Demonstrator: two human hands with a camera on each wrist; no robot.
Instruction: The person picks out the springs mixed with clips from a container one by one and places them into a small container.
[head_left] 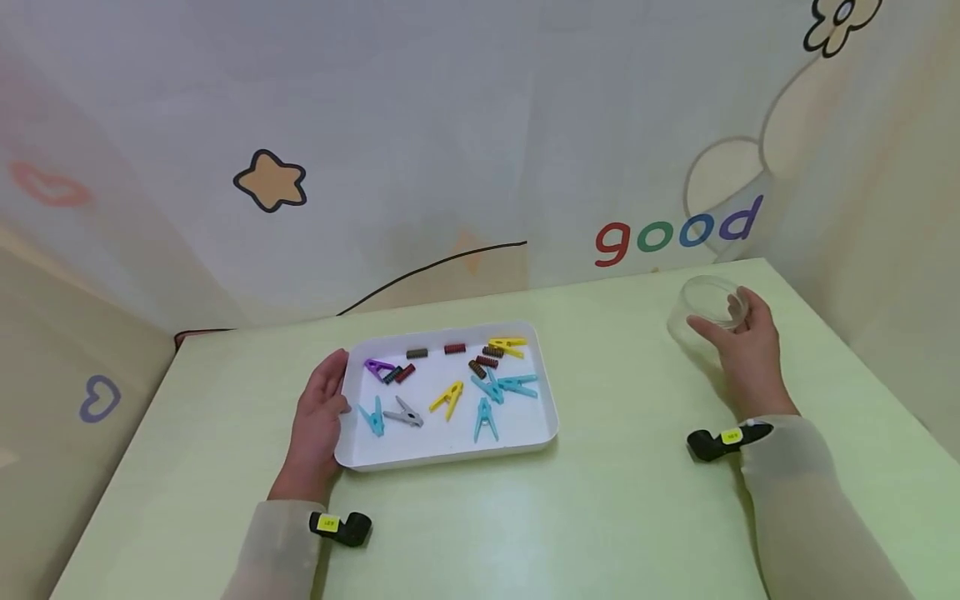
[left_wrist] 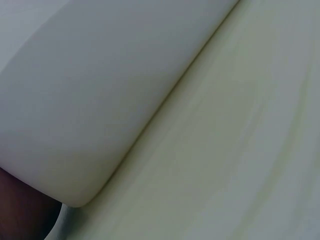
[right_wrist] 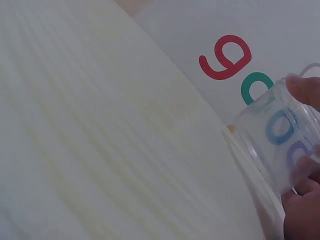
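A white tray lies on the table, holding several small plastic clothespins and short coil springs. My left hand grips the tray's left edge, thumb at the rim; in the left wrist view the tray's outer wall fills much of the picture. Among the clothespins are a yellow one, a purple one, a grey one and a light-blue one. A red spring lies near the back. At the right, my right hand holds a clear round container between thumb and fingers.
The pale green table meets a printed cloth backdrop along its far edge. Coloured letters reading "good" stand on the cloth behind the container. Both wrists wear small black cameras.
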